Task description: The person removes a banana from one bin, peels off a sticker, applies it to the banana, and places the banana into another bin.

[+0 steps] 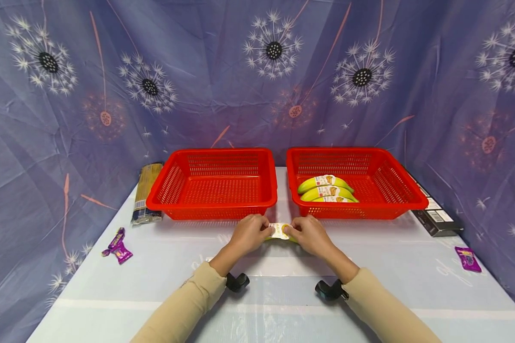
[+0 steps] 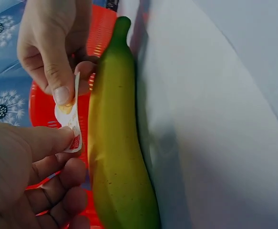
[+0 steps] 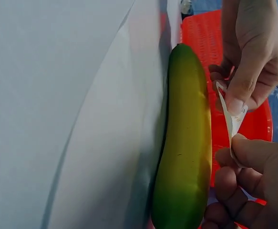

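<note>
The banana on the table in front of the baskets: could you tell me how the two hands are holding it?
Both hands pinch its label, not the banana: left hand and right hand each hold one end between thumb and fingers.

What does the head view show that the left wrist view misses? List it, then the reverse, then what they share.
Only the head view shows both red baskets, the empty left basket and the right basket holding labelled bananas, plus purple candy wrappers and a dark box. Only the left wrist view shows the banana's whole green-yellow body and the sticker lifted off its skin. Both show the left hand and right hand pinching that sticker.
</note>
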### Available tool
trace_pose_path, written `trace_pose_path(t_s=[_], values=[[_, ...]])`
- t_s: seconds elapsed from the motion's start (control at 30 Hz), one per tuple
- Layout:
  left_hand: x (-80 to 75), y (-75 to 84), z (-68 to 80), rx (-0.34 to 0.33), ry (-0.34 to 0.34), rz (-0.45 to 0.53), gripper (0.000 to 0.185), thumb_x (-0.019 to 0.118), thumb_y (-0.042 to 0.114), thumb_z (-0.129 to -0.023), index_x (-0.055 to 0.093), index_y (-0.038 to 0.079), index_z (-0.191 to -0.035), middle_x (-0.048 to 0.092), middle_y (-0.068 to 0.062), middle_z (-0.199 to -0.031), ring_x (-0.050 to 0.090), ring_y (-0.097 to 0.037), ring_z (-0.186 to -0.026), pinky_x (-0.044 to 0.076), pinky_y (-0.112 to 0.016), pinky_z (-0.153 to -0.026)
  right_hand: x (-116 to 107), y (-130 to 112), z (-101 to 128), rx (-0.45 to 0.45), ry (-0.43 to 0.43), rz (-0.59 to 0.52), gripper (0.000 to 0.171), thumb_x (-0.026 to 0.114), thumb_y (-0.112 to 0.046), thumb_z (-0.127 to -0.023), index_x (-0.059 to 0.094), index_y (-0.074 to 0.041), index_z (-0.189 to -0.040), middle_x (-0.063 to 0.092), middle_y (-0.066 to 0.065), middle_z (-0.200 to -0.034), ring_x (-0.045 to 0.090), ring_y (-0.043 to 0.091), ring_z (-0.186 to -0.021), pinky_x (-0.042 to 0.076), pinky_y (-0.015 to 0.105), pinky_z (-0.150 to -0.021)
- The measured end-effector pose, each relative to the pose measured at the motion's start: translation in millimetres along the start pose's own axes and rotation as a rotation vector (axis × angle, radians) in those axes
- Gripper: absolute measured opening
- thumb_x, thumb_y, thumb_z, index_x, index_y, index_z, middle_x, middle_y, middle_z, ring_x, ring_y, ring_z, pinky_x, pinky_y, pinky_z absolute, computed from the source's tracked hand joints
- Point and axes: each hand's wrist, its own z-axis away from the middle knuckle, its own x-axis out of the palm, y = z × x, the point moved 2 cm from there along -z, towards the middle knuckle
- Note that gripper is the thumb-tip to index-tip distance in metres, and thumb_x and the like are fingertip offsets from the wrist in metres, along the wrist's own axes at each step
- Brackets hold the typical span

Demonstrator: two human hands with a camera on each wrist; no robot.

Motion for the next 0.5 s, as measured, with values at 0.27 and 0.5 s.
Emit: trace_pose_path(t_s=[0.27,0.5], values=[[5.0,1.0,-3.9,0.086,0.083,-0.206,0.025,0.068,0.029,-0.083,0.058,0.015,-0.064,0.054,0.004,-0.063,0.049,-0.012,-0.061,0.035,-0.024,-0.057,3.4,-1.6,-3.7,-0.113,0.088,0.19,0.034,0.074,-0.027,-0.078,0.052,-0.016,-0.056,0.048,-0.005,-0.056,0.045,0.015,-0.062,0.033,0.027,-0.06],[8.5,-0.1,-5.5,0.087,0.106,-0.232,0.025,0.069,0.027,-0.082,0.056,0.015,-0.064,0.054,0.003,-0.063,0.051,-0.014,-0.06,0.036,-0.025,-0.053,5.8,-2.6,-5.1,-0.161,0.124,0.289,0.035,0.076,-0.029,-0.077,0.05,-0.015,-0.057,0.046,-0.005,-0.056,0.046,0.016,-0.061,0.033,0.027,-0.057]])
